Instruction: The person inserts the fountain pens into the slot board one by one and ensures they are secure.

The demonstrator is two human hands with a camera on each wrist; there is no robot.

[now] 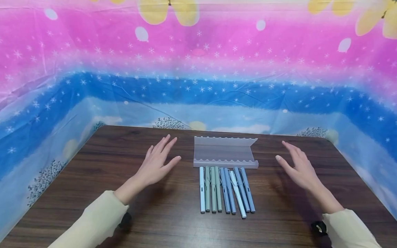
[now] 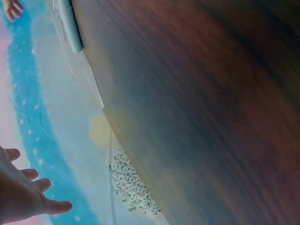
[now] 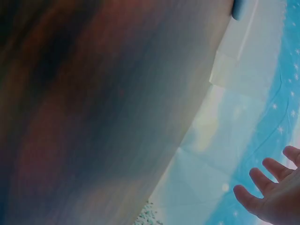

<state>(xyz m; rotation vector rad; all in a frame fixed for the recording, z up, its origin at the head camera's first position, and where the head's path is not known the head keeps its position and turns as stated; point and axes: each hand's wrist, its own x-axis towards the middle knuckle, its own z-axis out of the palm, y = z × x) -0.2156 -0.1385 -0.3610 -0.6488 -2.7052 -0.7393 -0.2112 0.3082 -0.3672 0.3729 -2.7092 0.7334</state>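
My left hand (image 1: 156,163) hovers over the table left of a clear plastic pen rack (image 1: 223,151), its fingers spread and holding nothing. On the rack's other side my right hand (image 1: 299,168) is held up the same way, also holding nothing. The rack has scalloped front and back edges. Just in front of it lies a row of several capped pens: a light blue pen (image 1: 202,193) at the left end, green pens (image 1: 213,193), darker blue pens (image 1: 225,193), and a slanted pale blue pen (image 1: 238,196) that juts nearer than the others. Neither hand touches the pens or rack.
The dark wood-grain table (image 1: 167,220) has rounded far corners. A pink and blue patterned cloth (image 1: 198,86) hangs around its back and sides. Dark bands (image 1: 319,228) show at both wrists, below the cream sleeves (image 1: 350,227).
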